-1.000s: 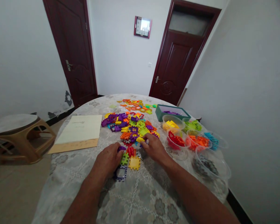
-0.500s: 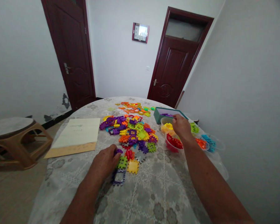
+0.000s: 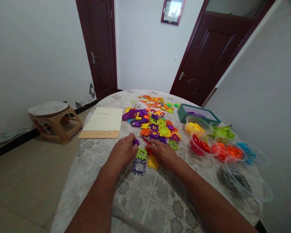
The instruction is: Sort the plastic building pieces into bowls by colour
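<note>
Head view, the only one. Both hands rest on the round table [image 3: 145, 207], which wears a pale patterned cloth, at the near edge of a heap of coloured interlocking tiles [image 3: 155, 124]. Left hand [image 3: 122, 152]: fingers curled, thumb and forefinger pinched on a small purple piece [image 3: 136, 141]; the hand sits just left of a green tile [image 3: 142, 153] and just above a purple frame tile [image 3: 139, 166]. Right hand [image 3: 162, 153]: palm down, fingers bent and close together over a red piece [image 3: 149, 150] that shows only at its fingertips; whether it grips that piece I cannot tell. A yellow tile [image 3: 152, 162] lies partly under the same hand, touching it. The two hands are near each other, the green tile between them. To the right of the heap stand clear plastic bowls sorted by colour: yellow [image 3: 196, 127], red [image 3: 200, 144], green [image 3: 222, 131], orange [image 3: 229, 151], blue [image 3: 247, 150] and grey [image 3: 235, 181]. A teal box [image 3: 184, 113] with purple pieces sits behind them. Left of the heap lies a cream booklet [image 3: 104, 119] on a brown envelope [image 3: 98, 134]. Beyond the table: a plastic stool [image 3: 54, 119], two dark red doors.
</note>
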Demonstrator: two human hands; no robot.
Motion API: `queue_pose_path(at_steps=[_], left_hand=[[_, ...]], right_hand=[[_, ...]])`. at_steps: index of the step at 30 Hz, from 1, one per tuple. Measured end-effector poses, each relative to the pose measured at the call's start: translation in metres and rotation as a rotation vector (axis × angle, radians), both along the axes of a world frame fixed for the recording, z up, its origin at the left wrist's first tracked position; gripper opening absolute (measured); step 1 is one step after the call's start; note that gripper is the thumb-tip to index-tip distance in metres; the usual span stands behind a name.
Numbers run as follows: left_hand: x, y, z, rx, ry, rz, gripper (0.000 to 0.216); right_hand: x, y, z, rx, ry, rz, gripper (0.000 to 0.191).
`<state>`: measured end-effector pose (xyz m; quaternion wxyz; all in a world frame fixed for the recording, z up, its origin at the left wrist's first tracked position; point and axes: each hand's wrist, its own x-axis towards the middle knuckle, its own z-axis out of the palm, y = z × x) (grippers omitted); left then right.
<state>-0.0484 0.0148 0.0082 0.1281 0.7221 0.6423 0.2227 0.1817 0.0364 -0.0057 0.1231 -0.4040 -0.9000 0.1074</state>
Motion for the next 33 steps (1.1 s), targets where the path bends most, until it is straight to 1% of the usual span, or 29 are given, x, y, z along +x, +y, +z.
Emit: queue_pose_path(at_steps=[3, 6, 8, 10, 13, 16, 19, 22, 25, 28, 33], left_hand=[[-0.003, 0.000, -0.004, 0.008, 0.009, -0.008, 0.014], [-0.004, 0.001, -0.006, 0.009, -0.001, -0.008, 0.015], [-0.004, 0.003, -0.006, 0.005, -0.008, -0.001, 0.015], [-0.003, 0.004, -0.007, -0.008, -0.009, -0.001, 0.015], [-0.001, 0.007, -0.007, -0.039, -0.004, 0.018, 0.015], [-0.001, 0.009, -0.008, -0.080, -0.014, 0.095, 0.016], [-0.001, 0.009, -0.006, -0.109, -0.038, 0.129, 0.016], [0.000, 0.006, -0.004, -0.118, -0.025, 0.109, 0.015], [0.003, 0.004, -0.001, -0.122, -0.016, 0.110, 0.014], [0.003, 0.001, 0.000, -0.098, -0.028, 0.114, 0.014], [0.002, -0.010, -0.007, -0.040, -0.059, 0.125, 0.013]], right_hand=[[0.000, 0.000, -0.002, 0.002, -0.007, -0.041, 0.032], [0.004, -0.003, -0.001, 0.025, 0.049, -0.104, 0.021], [0.012, -0.006, 0.004, 0.061, 0.097, -0.127, 0.015], [0.026, -0.007, 0.014, 0.116, 0.141, -0.152, 0.011], [0.064, -0.004, 0.034, 0.249, 0.176, -0.244, 0.007], [0.116, 0.004, 0.046, 0.428, 0.142, -0.429, 0.006], [0.165, 0.011, 0.044, 0.558, 0.078, -0.612, 0.008], [0.193, 0.012, 0.034, 0.587, 0.021, -0.719, 0.009], [0.200, 0.008, 0.026, 0.551, -0.025, -0.770, 0.009], [0.197, 0.004, 0.025, 0.526, -0.052, -0.792, 0.009], [0.196, 0.005, 0.026, 0.527, -0.093, -0.824, 0.013]])
